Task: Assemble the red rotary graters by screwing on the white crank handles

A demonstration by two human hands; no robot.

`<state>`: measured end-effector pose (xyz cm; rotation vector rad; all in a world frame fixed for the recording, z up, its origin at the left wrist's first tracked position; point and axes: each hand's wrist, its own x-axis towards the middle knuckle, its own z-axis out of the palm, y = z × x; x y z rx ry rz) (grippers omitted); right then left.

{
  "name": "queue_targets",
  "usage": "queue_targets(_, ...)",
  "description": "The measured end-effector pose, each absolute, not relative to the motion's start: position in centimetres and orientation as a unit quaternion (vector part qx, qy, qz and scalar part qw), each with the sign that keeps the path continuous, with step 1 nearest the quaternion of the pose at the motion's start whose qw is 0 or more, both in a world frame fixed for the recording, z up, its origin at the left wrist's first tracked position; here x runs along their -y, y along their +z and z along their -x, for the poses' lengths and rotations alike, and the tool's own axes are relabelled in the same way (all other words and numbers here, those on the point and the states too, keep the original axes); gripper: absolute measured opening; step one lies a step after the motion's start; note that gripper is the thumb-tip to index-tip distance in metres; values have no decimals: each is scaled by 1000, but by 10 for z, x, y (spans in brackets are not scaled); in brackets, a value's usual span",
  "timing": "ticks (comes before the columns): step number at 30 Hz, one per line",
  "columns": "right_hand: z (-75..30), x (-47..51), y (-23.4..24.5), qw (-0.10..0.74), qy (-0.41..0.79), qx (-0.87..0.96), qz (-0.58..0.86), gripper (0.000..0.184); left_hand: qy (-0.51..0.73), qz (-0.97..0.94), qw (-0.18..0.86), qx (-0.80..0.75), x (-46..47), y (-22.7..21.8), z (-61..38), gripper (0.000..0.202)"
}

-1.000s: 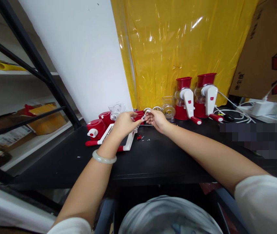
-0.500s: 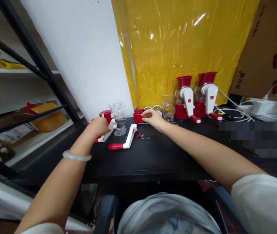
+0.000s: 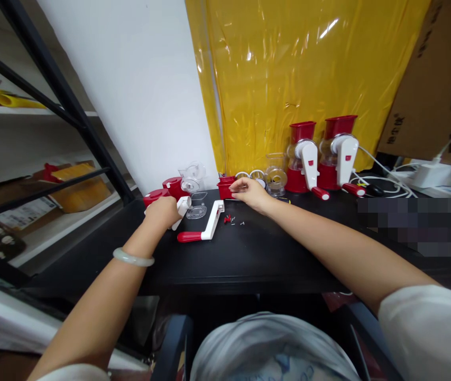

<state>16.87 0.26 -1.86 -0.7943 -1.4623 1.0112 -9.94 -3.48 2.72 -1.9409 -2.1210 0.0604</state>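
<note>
My left hand point(image 3: 163, 212) is closed around the lower part of a white crank handle point(image 3: 182, 205) at the left of the black table; its fingertips are partly hidden. Beside it lies a second white crank with a red grip point(image 3: 189, 237). My right hand point(image 3: 252, 193) has bent fingers with a gap between thumb and forefinger, close to the edge of a red hopper point(image 3: 226, 187); contact is unclear. Small screws point(image 3: 233, 221) and a red bit point(image 3: 227, 218) lie in front of it. Red bases point(image 3: 156, 197) and clear plastic parts point(image 3: 196, 211) stand near my left hand.
Two assembled red-and-white rotary graters point(image 3: 305, 159) stand at the back right. Round metal drums point(image 3: 257, 177) and a clear housing point(image 3: 275, 181) are behind my right hand. White cables point(image 3: 394, 182) and a power strip point(image 3: 423, 173) lie at right. A black rack post point(image 3: 86, 143) stands left.
My left hand has moved slightly down and toward me, covering more of the crank handle and exposing a red base behind it. The right hand stays by the red hopper.
</note>
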Motion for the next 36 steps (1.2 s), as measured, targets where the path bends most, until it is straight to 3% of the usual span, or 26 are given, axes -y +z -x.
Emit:
queue_targets(8,-167,2,-19,550,436,629,335,25,-36,678,163,716,52,38,81,45)
queue_targets(12,-167,0,-22,532,419,650,344,26,-85,751,67,651,60,32,55,60)
queue_targets(15,-166,-1,-24,518,391,674,352,26,-41,795,43,604,68,23,32,70)
queue_targets(21,-166,1,-28,488,297,736,363,20,6,790,44,612,66,6,22,32)
queue_targets(27,-166,-1,-18,486,177,783,346,17,-20,787,32,616,58,25,24,27)
queue_targets(32,-180,-5,-1,479,66,818,312,21,-76,784,-150,598,43,58,13,18)
queue_targets(36,-201,1,-9,443,-73,852,271,20,-147,800,-235,532,29,50,9,20)
